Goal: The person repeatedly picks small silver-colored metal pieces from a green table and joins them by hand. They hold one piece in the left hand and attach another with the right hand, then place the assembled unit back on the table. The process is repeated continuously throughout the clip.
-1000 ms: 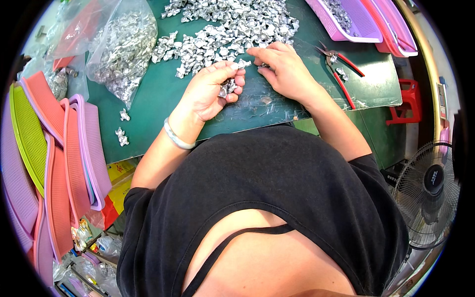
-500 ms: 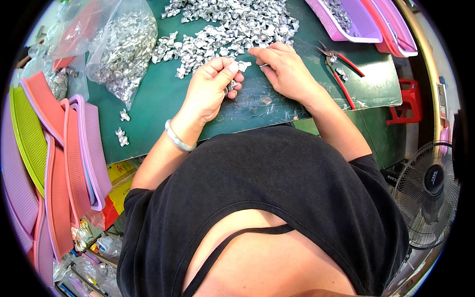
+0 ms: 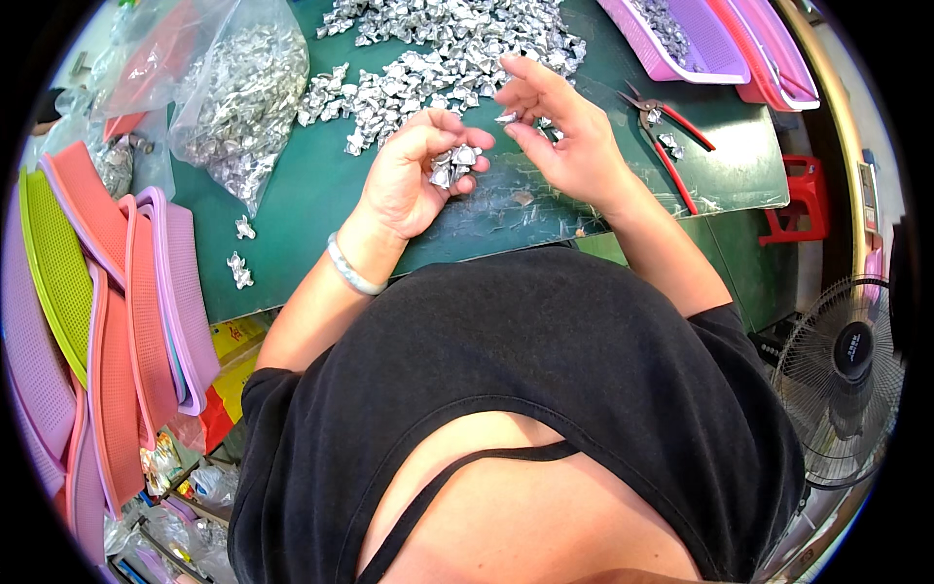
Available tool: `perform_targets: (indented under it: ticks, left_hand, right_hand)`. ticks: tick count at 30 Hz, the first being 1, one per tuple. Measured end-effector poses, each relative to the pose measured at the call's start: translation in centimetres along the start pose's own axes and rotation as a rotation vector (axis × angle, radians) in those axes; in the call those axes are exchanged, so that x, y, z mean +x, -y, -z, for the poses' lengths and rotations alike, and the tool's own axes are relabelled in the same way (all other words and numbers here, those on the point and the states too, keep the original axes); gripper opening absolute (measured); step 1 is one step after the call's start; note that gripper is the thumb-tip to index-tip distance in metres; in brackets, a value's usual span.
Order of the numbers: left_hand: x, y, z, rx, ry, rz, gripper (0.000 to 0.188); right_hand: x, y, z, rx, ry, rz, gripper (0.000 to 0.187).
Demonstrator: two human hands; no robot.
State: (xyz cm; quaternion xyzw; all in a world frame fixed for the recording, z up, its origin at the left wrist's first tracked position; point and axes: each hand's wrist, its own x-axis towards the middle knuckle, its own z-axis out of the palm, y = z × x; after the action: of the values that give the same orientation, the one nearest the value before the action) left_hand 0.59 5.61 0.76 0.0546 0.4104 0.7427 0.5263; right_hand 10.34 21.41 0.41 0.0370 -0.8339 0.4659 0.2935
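Note:
My left hand (image 3: 413, 175), a pale bracelet at its wrist, is half curled with the palm up, cradling a few small silver metal castings (image 3: 453, 167). Beside it, my right hand (image 3: 569, 136) has its index finger raised, and a small silver casting (image 3: 507, 118) shows between its thumb and lower fingers. More silver shows at that palm, partly hidden. Beyond both hands spreads a big heap of similar castings (image 3: 418, 83) on the green tabletop (image 3: 321, 209).
Red-handled cutting pliers (image 3: 673, 156) lie right of my hands, with loose castings. A purple basket (image 3: 671, 58) holds more. At left are a filled clear bag (image 3: 243, 107), two castings and stacked plastic baskets (image 3: 107, 321). A fan (image 3: 846, 380) and red stool (image 3: 803, 200) stand at right.
My left thumb and finger have parted from their pinch, so the castings in the palm now show. My right hand has lifted its index finger and turned slightly, showing a casting near the thumb.

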Motion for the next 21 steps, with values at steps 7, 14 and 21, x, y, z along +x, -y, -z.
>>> perform_targets:
  ticks: [7,14,21]
  left_hand:
    - [0.2,0.1,-0.9,0.121,0.012,0.119,0.017]
    - [0.4,0.3,-0.4,0.169,-0.023,0.081,0.012]
    - [0.3,0.5,-0.4,0.274,-0.080,0.012,0.007]
  right_hand:
    - [0.0,0.7,-0.5,0.007,-0.019,0.117,0.064]
    - [0.2,0.3,-0.1,-0.127,0.001,0.129,0.059]
    - [-0.4,-0.9,1.0,-0.623,0.226,0.081,0.042]
